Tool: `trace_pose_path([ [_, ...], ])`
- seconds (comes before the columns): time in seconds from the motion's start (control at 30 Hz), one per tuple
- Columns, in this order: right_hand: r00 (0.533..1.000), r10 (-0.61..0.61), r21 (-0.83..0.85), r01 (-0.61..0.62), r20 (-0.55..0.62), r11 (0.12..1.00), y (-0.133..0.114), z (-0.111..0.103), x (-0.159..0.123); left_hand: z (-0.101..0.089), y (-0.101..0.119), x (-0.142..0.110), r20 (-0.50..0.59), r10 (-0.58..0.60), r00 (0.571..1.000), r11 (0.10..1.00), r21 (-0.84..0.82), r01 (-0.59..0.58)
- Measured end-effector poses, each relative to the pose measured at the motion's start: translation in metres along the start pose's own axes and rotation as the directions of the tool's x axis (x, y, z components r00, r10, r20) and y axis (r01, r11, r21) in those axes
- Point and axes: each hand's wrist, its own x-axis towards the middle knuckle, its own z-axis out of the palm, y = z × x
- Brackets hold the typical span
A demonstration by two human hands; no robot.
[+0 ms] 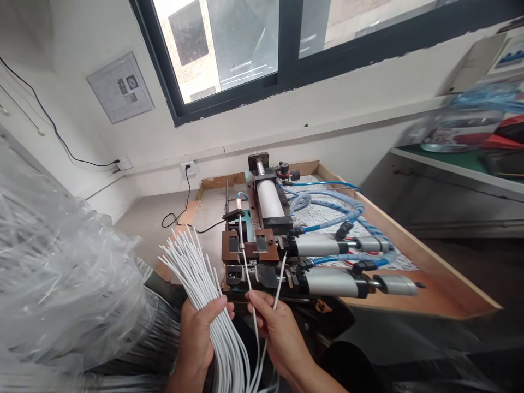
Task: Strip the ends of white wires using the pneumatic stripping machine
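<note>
A thick bundle of white wires (192, 273) is gripped in my left hand (200, 333), its cut ends fanned out upward. My right hand (278, 333) pinches one white wire (249, 284) between thumb and fingertips. The tip of that wire reaches the brown jaw blocks of a pneumatic machine (268, 245); whether it is clamped there I cannot tell. A second white wire (280, 278) stands up between the fingers of the same hand, its tip free beside the right-hand block. Both wires run down toward the lower edge of the view.
Metal air cylinders (327, 283) and coiled blue hoses (327, 210) lie right of the jaws inside a low wooden tray (442, 273). Plastic-covered wire bundles (73, 273) are heaped at the left. A green-topped shelf (446, 158) juts in at right, and a black cord (188, 199) hangs behind.
</note>
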Motion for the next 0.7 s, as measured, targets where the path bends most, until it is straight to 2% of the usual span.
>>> trace_pose_path([
  [0.17, 0.999, 0.048, 0.009, -0.048, 0.011, 0.999, 0.001, 0.001, 0.002, 0.002, 0.005, -0.001, -0.023, 0.014, 1.0, 1.0, -0.012, -0.014],
  [0.23, 0.995, 0.043, -0.06, -0.038, 0.086, 0.997, 0.002, 0.0, -0.001, 0.002, 0.007, 0.0, -0.018, 0.025, 1.0, 1.0, -0.012, -0.026],
  [0.33, 0.964, 0.07, -0.232, -0.008, 0.257, 0.973, 0.004, -0.002, -0.006, 0.001, 0.008, 0.002, 0.001, 0.054, 0.999, 0.998, -0.013, -0.054],
  [0.4, 0.951, 0.087, -0.329, 0.016, 0.296, 0.944, 0.005, -0.003, -0.01, 0.001, 0.009, 0.002, 0.017, 0.079, 0.997, 0.997, -0.006, -0.079],
  [0.47, 0.959, 0.051, -0.37, 0.058, 0.279, 0.927, 0.007, -0.005, -0.012, 0.001, 0.01, 0.001, 0.044, 0.096, 0.994, 0.995, 0.005, -0.096],
  [0.57, 0.972, -0.056, -0.334, 0.131, 0.227, 0.933, 0.009, -0.008, -0.012, 0.002, 0.011, 0.001, 0.093, 0.081, 0.992, 0.997, 0.013, -0.083],
  [0.7, 0.991, -0.099, -0.217, 0.118, 0.095, 0.969, 0.009, -0.008, -0.01, 0.001, 0.015, 0.004, 0.088, 0.062, 0.994, 0.998, -0.006, -0.062],
])
